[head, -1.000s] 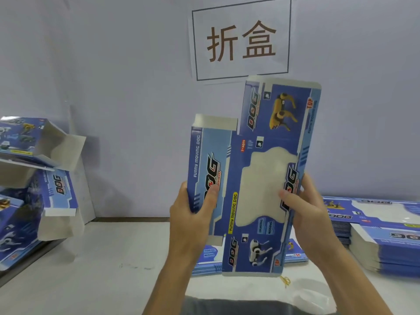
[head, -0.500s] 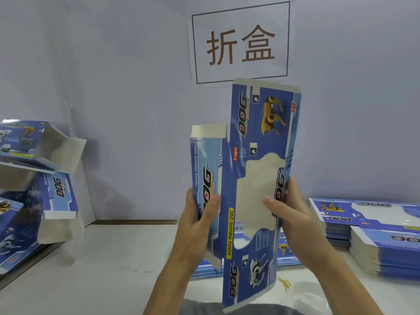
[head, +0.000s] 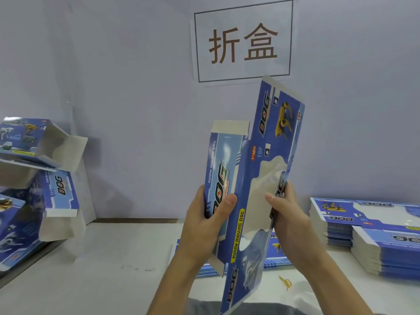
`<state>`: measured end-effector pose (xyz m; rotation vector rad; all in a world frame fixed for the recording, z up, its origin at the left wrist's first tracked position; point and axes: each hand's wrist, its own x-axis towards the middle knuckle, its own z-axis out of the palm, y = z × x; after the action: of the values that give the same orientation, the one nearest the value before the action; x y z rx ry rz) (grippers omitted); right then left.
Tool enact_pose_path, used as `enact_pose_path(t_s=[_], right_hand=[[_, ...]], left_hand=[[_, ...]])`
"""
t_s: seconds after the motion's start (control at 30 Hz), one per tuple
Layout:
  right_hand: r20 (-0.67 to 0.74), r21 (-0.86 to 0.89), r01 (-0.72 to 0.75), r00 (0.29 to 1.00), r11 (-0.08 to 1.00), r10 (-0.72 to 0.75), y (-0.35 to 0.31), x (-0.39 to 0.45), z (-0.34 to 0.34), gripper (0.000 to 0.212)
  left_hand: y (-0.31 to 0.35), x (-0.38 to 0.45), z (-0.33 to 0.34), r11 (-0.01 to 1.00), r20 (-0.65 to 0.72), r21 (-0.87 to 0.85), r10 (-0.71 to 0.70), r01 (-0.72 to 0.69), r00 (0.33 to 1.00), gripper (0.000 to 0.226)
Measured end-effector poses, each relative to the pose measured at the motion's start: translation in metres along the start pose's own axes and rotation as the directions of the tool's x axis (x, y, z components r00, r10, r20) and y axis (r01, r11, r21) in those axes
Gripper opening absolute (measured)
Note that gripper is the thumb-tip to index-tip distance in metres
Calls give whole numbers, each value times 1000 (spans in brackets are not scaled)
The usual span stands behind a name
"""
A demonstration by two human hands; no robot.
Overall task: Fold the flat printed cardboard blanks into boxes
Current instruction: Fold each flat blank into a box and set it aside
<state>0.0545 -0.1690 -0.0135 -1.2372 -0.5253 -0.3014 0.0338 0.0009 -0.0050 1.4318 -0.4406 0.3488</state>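
I hold a blue printed cardboard blank (head: 261, 155) upright in front of me, well above the table. It bears "DOG" lettering, a yellow robot dog picture and a cloud-shaped window. My left hand (head: 204, 226) grips its narrow left panel, thumb on the printed face. My right hand (head: 288, 219) grips the right edge at mid height, thumb across the window. The wide panel is angled away from the left panel along a crease, so the blank is partly bent.
Stacks of flat blanks (head: 372, 233) lie on the white table (head: 102, 269) at right, and more blanks (head: 275, 253) lie behind my hands. Folded open boxes (head: 34, 178) pile up at left. A yellow rubber band (head: 286, 282) lies near the front. A sign (head: 244, 42) hangs on the wall.
The wide right panel has swung edge-on toward me, narrowing in view as the blank bends along its crease. Both hands kept their grips and drew closer together.
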Motion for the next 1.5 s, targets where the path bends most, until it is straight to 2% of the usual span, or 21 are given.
enact_pose_path(t_s=[0.13, 0.23, 0.33, 0.5, 0.57, 0.7, 0.73, 0.9, 1.0, 1.1, 1.2, 1.27, 1.4, 1.5], right_hand=[[-20, -10, -16, 1000, 1000, 16, 2, 1, -5, 47], [-56, 28, -28, 998, 999, 29, 1, 2, -11, 58], [-135, -27, -11, 991, 1000, 8, 1, 3, -10, 63], [-192, -109, 0, 981, 994, -21, -1, 1, -6, 51], [-185, -136, 10, 982, 991, -36, -1, 0, -5, 48], [-78, -178, 45, 995, 983, -60, 2, -3, 5, 59], [-64, -200, 56, 995, 978, -70, 4, -4, 8, 62], [-89, -232, 57, 993, 971, -80, 10, -4, 15, 59], [-93, -241, 18, 995, 970, -41, 8, -4, 16, 59], [-153, -397, -4, 986, 918, -62, 4, -6, 29, 61], [-135, -553, 86, 972, 828, -191, -1, -8, 43, 56], [-78, -555, 150, 970, 818, -230, -5, -11, 53, 54], [-4, -416, 134, 989, 900, -150, -14, -14, 66, 65], [-38, -294, 76, 995, 953, -91, -18, -13, 65, 83]], left_hand=[[-4, 4, -8, 1000, -79, -16, -28, 27, 996, 60], [-9, 8, -15, 998, -156, -1, -59, 60, 986, 58], [-14, 10, -22, 996, -192, 13, -89, 94, 977, 47], [-10, 10, -23, 998, -182, 54, -33, 43, 983, 30], [-7, 9, -18, 995, -169, 94, -17, 33, 985, 36], [-6, 4, -4, 969, -131, 245, -11, 43, 991, 75], [-7, 3, 0, 964, -137, 262, -5, 41, 991, 77], [-17, 4, 10, 931, -223, 364, 70, 16, 972, 57], [-18, 5, 8, 910, -326, 413, 123, 25, 937, 64], [-16, 6, 5, 885, -433, 464, 179, 48, 883, 71], [-10, 7, -1, 815, -516, 577, 311, 55, 799, 84], [-9, 5, 1, 740, -511, 669, 388, 71, 767, 90], [-16, -1, 23, 545, -368, 836, 465, 67, 806, 93], [-20, -5, 33, 428, -263, 903, 468, 43, 844, 88]])
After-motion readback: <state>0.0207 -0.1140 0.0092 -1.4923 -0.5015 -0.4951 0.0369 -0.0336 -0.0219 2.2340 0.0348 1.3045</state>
